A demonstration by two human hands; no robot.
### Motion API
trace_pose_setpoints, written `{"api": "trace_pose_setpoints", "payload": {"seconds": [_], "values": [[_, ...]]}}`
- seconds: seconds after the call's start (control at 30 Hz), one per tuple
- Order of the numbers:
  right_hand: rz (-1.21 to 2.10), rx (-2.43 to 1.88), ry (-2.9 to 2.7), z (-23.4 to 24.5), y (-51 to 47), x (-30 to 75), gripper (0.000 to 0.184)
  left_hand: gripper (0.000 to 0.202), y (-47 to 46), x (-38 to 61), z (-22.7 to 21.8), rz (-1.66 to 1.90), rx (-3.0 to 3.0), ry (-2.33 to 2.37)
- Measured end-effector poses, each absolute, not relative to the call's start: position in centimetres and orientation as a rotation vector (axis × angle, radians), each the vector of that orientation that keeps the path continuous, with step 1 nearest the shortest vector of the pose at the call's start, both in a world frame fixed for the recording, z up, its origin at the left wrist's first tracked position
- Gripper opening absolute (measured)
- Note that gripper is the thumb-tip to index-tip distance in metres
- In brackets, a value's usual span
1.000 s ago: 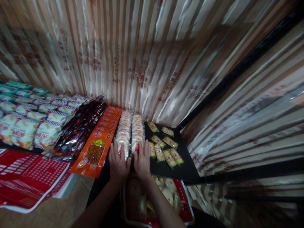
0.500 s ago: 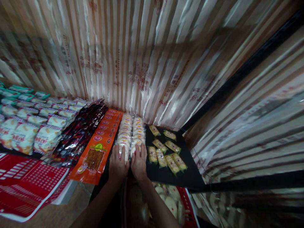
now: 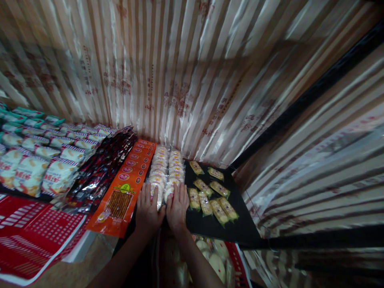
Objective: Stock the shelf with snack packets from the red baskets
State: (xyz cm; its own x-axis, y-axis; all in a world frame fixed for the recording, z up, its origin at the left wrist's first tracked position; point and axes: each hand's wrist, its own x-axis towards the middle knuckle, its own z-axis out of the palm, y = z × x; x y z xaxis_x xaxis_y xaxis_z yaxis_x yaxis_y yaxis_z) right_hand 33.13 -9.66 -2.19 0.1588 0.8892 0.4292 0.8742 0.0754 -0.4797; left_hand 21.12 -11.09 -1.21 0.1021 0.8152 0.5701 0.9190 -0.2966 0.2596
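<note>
Two neat rows of white round snacks in clear wrappers stand side by side on a black shelf. My left hand [image 3: 149, 210] rests on the near end of the left row [image 3: 160, 162], its fingers stretched forward and apart. On the near end of the right row [image 3: 176, 164] lies my right hand [image 3: 177, 209], fingers also extended. The thumbs come close together between the rows. My fingers cover part of the nearest packets. Left of the rows is an orange strip of snack packets [image 3: 129, 176]; several small yellow-wrapped cakes [image 3: 205, 204] lie loose to the right.
Dark red shiny packets [image 3: 103, 164] and white snack bags [image 3: 31, 172] fill the left side. A red basket [image 3: 39, 236] sits at lower left. Below the shelf, a red-edged container [image 3: 240, 262] holds bagged white round items. A pleated curtain [image 3: 180, 68] hangs behind; a black bar [image 3: 300, 100] slants at right.
The view has shifted slightly. My hands stay at the near ends of the two rows, with the right fingers a little more spread. The packets look much the same.
</note>
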Motion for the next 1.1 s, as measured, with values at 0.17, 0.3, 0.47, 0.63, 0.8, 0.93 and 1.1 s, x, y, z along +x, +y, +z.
{"api": "trace_pose_setpoints", "payload": {"seconds": [0.17,0.3,0.47,0.63,0.8,0.93,1.1], "values": [[0.133,-1.735,-1.635,-0.2,-7.7,34.9,0.054,0.056,-9.5,21.1,0.3,-0.99,-2.18,-1.787],[0.277,-1.76,-1.53,0.0,-4.6,36.4,0.061,0.056,-8.1,22.3,1.2,-0.951,-2.214,-1.782],[0.482,-1.762,-1.377,-0.3,-1.5,37.3,0.065,0.059,-8.6,24.3,0.3,-0.942,-2.286,-1.702],[0.612,-1.768,-1.313,-0.3,0.5,37.7,0.069,0.06,-8.8,24.8,-0.8,-0.946,-2.246,-1.679],[0.647,-1.729,-1.303,-1.4,1.6,37.6,0.067,0.057,-8.4,24.6,-0.8,-0.922,-2.237,-1.661],[0.612,-1.726,-1.308,-2.2,1.7,36.9,0.066,0.057,-8.2,24.3,-0.6,-0.896,-2.253,-1.666],[0.538,-1.741,-1.319,-2.3,1.7,35.9,0.066,0.056,-7.8,23.5,-0.5,-0.889,-2.278,-1.68]]}}
